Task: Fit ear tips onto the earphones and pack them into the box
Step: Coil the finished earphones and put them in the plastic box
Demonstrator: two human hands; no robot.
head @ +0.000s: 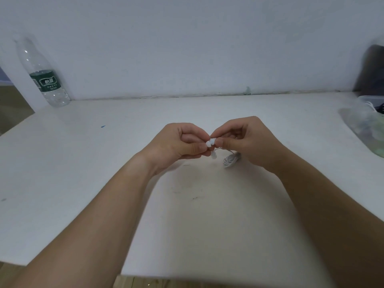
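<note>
Nearest to the camera, 2 bare forearms reach forward over the white table (83, 163) and meet near its middle. The left hand (182, 142) has its fingers curled, and its thumb and forefinger pinch one side of a small white earbud (210, 142). The right hand (247, 140) is also curled and pinches the other side of the same earbud with thumb and forefinger, so the fingertips of both hands almost touch. The earbud is held above the table, between the 2 hands. It is too small to tell which part is the ear tip and which is the earphone body.

Just under this piece, a second earbud (214, 155) hangs on its thin wire below the left thumb. Beside it, under the right hand, the coiled white cable (230, 161) hangs or rests close to the table; which one cannot be told.

Farther back, at the left corner, a clear water bottle (44, 80) with a green label stands against the white wall (187, 48). At the far right edge there is a clear container (372, 99), blurred, and behind it a dark object (372, 67).
</note>
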